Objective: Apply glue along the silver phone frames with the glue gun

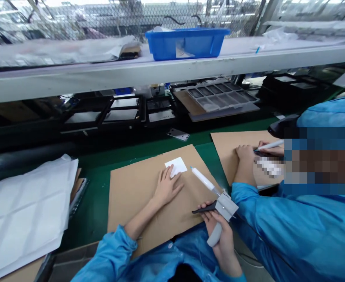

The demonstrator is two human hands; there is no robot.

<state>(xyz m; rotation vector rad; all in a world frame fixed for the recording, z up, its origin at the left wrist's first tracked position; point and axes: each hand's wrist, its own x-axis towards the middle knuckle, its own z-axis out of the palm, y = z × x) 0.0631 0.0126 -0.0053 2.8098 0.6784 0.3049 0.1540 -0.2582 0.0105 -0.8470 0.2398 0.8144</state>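
Observation:
My left hand [165, 188] lies flat on a brown cardboard sheet [131, 196], fingers spread. Its fingertips touch a small white rectangular piece [178, 166] near the sheet's far edge. Close to my body, my right hand [219, 231] is wrapped around the grey handle of a dispensing gun [226, 207]. The gun has a black lever and a grey block. A white syringe [203, 179] with a blue tip extends from it, pointing forward and left toward the white piece, apart from it.
At right a co-worker in a blue sleeve [257, 199] works over another cardboard sheet [222, 145]. White-covered stacked trays [28, 203] stand at left. A thin plate [178, 134] lies on the green table [96, 168]. Behind are black trays [121, 113] and a shelf with a blue bin [186, 43].

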